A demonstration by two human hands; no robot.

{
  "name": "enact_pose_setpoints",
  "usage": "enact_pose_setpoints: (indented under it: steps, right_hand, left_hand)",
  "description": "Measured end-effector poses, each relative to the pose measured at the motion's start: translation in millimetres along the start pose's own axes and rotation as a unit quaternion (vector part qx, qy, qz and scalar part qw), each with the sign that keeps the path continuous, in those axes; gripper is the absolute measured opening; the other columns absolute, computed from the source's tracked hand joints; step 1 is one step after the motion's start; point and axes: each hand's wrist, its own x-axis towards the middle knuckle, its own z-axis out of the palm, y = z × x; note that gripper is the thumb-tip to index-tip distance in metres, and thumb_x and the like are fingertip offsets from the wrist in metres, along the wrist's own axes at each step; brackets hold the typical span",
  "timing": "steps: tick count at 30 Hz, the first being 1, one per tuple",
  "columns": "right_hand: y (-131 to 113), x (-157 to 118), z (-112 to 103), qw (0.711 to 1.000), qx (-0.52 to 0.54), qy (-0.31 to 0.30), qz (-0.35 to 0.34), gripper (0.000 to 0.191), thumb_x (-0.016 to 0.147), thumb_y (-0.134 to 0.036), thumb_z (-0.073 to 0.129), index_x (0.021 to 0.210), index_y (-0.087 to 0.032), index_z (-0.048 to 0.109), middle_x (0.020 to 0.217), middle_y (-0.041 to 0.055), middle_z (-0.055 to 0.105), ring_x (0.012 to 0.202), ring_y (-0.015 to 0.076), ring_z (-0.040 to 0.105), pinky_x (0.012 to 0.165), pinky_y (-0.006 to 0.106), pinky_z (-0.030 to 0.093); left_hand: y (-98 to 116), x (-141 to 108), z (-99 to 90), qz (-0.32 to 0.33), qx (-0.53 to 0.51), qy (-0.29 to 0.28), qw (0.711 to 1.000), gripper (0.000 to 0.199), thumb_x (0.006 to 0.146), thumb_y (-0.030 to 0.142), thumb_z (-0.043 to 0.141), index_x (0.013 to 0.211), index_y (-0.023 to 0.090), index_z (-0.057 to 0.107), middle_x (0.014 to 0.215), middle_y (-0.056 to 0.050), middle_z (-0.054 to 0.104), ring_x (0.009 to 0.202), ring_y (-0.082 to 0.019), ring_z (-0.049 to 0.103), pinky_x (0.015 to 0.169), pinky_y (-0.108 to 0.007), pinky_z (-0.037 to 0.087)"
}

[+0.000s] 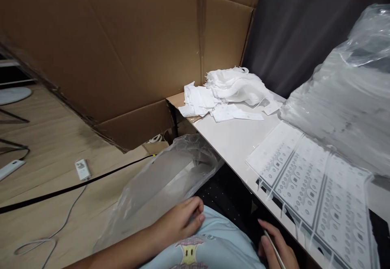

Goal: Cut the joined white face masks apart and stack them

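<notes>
My left hand (187,217) rests against the light blue shirt (225,236), its fingers curled and no object showing in it. My right hand (278,246) is low, just off the table's front edge, pinching a thin pale pen-like tool (274,248); its tip is too small to make out. Nearest to that hand, a sheet printed with grey rings and small squares (307,183) lies on the white table (234,137), with plastic strips hanging over the edge. Farther back are white paper pieces (199,100) and a heap of white, soft-looking sheets (237,84).
A tall stack wrapped in clear plastic (344,98) stands at the right. Cardboard (137,37) walls the back left, beside a dark curtain (280,29). Below the table edge is a large clear plastic bag (158,191). A power strip (82,169) and cable lie on the floor.
</notes>
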Motion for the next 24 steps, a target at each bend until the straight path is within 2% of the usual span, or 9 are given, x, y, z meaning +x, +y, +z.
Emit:
enact_pose_setpoints:
  steps: [2,4,7,11,13,15,18,20,24]
  right_hand:
    - [5,14,10,0.997,0.019,-0.072,-0.007,0.045,0.092,-0.053,0.042,0.112,-0.020,0.066,0.075,0.0062,0.075,0.065,0.0184,0.072,0.061,0.023,0.058]
    - [0,30,22,0.992,0.020,-0.120,-0.037,0.042,0.095,-0.047,0.038,0.108,-0.020,0.067,0.097,0.0112,0.075,0.087,0.0208,0.072,0.077,0.029,0.058]
    - [-25,56,37,0.976,0.010,-0.185,-0.111,0.031,0.096,-0.034,0.038,0.097,-0.021,0.066,0.109,0.0123,0.071,0.100,0.0210,0.068,0.087,0.033,0.054]
    - [-68,89,53,0.928,-0.011,-0.305,-0.214,0.007,0.089,-0.019,0.050,0.090,-0.022,0.056,0.125,0.0130,0.063,0.118,0.0216,0.056,0.095,0.035,0.048]
    - [-79,105,67,0.919,-0.019,-0.313,-0.241,0.006,0.086,-0.017,0.054,0.087,-0.022,0.052,0.135,0.0135,0.055,0.130,0.0222,0.045,0.101,0.038,0.043]
    - [-80,120,87,0.922,-0.021,-0.299,-0.245,0.008,0.086,-0.017,0.054,0.084,-0.023,0.048,0.145,0.0147,0.044,0.136,0.0229,0.036,0.104,0.042,0.038]
    - [-66,134,121,0.926,-0.027,-0.317,-0.206,0.012,0.084,-0.016,0.057,0.086,-0.022,0.046,0.151,0.0183,0.033,0.140,0.0250,0.028,0.106,0.047,0.033]
    - [-53,135,142,0.919,-0.028,-0.344,-0.191,0.017,0.080,-0.013,0.062,0.083,-0.021,0.047,0.142,0.0185,0.045,0.137,0.0265,0.033,0.103,0.044,0.036]
    - [-33,129,163,0.912,-0.025,-0.373,-0.168,0.021,0.075,-0.013,0.067,0.072,-0.021,0.048,0.109,0.0127,0.066,0.116,0.0273,0.056,0.089,0.037,0.045]
  left_hand:
    - [-22,-2,10.1,0.042,0.129,0.079,0.988,0.031,0.085,0.030,0.055,0.115,0.024,0.057,0.127,-0.012,0.054,0.118,-0.030,0.049,0.097,-0.046,0.041]
    - [-47,-7,14.8,0.026,0.250,0.142,0.957,0.051,0.082,0.020,0.059,0.131,0.033,0.050,0.150,-0.012,0.031,0.134,-0.040,0.029,0.103,-0.060,0.027]
    - [-89,-22,18.4,-0.034,0.304,0.129,0.943,0.060,0.088,0.013,0.048,0.142,0.036,0.036,0.154,-0.011,0.025,0.124,-0.034,0.045,0.095,-0.049,0.039]
    - [-139,-64,23.7,0.011,0.271,0.007,0.963,0.053,0.089,0.007,0.039,0.134,0.032,0.048,0.132,-0.003,0.057,0.097,-0.021,0.059,0.082,-0.031,0.046]
    - [-158,-91,25.7,0.013,0.212,-0.073,0.974,0.042,0.089,0.010,0.040,0.122,0.030,0.059,0.121,-0.006,0.064,0.096,-0.023,0.058,0.083,-0.032,0.045]
    - [-173,-117,26.1,-0.016,0.197,-0.106,0.974,0.032,0.086,0.011,0.043,0.096,0.027,0.069,0.098,-0.006,0.070,0.088,-0.023,0.059,0.080,-0.033,0.045]
    - [-190,-144,20.7,-0.107,0.199,-0.112,0.968,0.022,0.077,0.012,0.049,0.068,0.023,0.067,0.074,-0.008,0.069,0.079,-0.026,0.061,0.076,-0.037,0.046]
    - [-199,-148,11.3,-0.186,0.196,-0.101,0.957,0.013,0.069,0.016,0.055,0.064,0.020,0.065,0.070,-0.009,0.068,0.077,-0.030,0.063,0.072,-0.042,0.047]
    - [-206,-117,-15.7,-0.307,0.147,-0.078,0.937,0.014,0.067,0.026,0.059,0.059,0.016,0.062,0.056,-0.010,0.062,0.060,-0.031,0.065,0.055,-0.038,0.048]
